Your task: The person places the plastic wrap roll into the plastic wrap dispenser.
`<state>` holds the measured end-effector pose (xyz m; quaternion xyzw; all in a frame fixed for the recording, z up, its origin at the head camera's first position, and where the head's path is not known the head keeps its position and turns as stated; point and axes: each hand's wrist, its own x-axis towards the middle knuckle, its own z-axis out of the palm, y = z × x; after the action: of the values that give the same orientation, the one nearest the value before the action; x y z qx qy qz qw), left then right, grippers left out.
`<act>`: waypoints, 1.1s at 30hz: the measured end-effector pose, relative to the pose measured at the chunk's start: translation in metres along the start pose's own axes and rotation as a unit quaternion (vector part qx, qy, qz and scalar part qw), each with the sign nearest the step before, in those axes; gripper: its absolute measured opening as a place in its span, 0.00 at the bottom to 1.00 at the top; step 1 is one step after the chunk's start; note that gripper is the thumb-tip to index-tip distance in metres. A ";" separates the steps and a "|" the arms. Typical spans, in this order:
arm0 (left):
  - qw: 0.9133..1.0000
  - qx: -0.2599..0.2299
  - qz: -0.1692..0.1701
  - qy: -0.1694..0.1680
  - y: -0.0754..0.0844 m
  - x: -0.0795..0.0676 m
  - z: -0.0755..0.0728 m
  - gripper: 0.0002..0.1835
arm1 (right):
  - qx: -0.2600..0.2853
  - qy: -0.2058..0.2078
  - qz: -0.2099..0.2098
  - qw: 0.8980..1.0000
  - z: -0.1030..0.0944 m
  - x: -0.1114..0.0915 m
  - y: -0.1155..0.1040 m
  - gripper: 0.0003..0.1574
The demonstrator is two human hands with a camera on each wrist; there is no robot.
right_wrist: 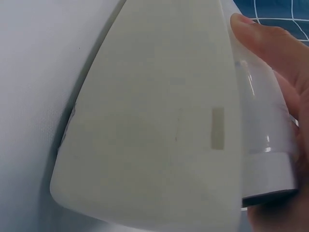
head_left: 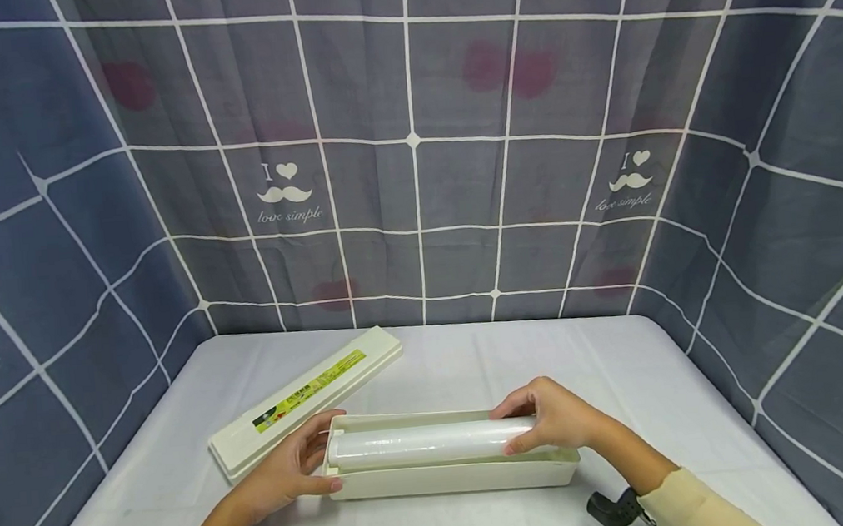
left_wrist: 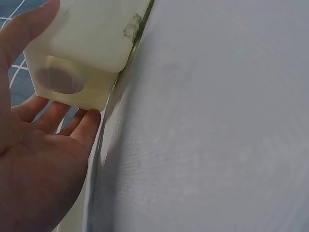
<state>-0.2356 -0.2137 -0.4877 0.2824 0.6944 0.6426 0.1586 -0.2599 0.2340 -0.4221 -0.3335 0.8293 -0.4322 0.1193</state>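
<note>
A long cream plastic box (head_left: 455,479) stands without its cover on the white table, with a roll of cling film (head_left: 430,443) lying lengthwise in its opening. My left hand (head_left: 289,467) holds the box's left end, thumb at the front corner and fingers round the end and back. In the left wrist view, the fingertips of this hand (left_wrist: 43,154) touch the box's end wall. With thumb and fingers, my right hand (head_left: 558,414) grips the roll near its right end. The right wrist view shows the roll's right end (right_wrist: 268,171) raised above the box wall (right_wrist: 145,121).
Behind the box on the left, the cream lid (head_left: 374,346) with a yellow-green label lies diagonally, close to my left hand. A black strapped device (head_left: 614,509) sits at the right wrist. Grey-blue checked curtains (head_left: 369,184) surround the table (head_left: 587,349) at the back and sides.
</note>
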 end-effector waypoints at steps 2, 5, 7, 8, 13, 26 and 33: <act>1.000 0.000 0.002 -0.001 0.000 0.000 0.000 0.53 | -0.002 0.002 -0.010 1.000 0.000 0.000 0.000 0.26; 1.000 -0.001 0.001 0.000 0.001 0.000 0.001 0.53 | -0.006 0.005 -0.022 1.000 0.000 0.000 0.000 0.26; 1.000 0.000 -0.001 0.000 0.002 0.000 0.001 0.53 | -0.009 0.007 -0.025 1.000 0.000 -0.001 0.000 0.26; 1.000 0.001 -0.003 0.001 0.002 0.000 0.001 0.53 | -0.012 0.009 -0.023 1.000 0.000 -0.001 0.000 0.26; 1.000 0.007 -0.011 0.004 0.003 0.000 0.001 0.52 | -0.042 0.022 -0.003 0.999 0.002 -0.003 0.001 0.25; 1.000 0.003 -0.010 0.002 0.003 0.000 0.001 0.53 | -0.062 0.056 0.020 0.996 0.006 -0.007 0.005 0.24; 1.000 0.000 -0.013 -0.001 0.003 0.000 0.000 0.53 | -0.067 0.074 0.024 0.995 0.010 -0.009 0.008 0.24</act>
<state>-0.2348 -0.2133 -0.4848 0.2737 0.6982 0.6400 0.1676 -0.2518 0.2367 -0.4358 -0.2880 0.8707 -0.3962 0.0448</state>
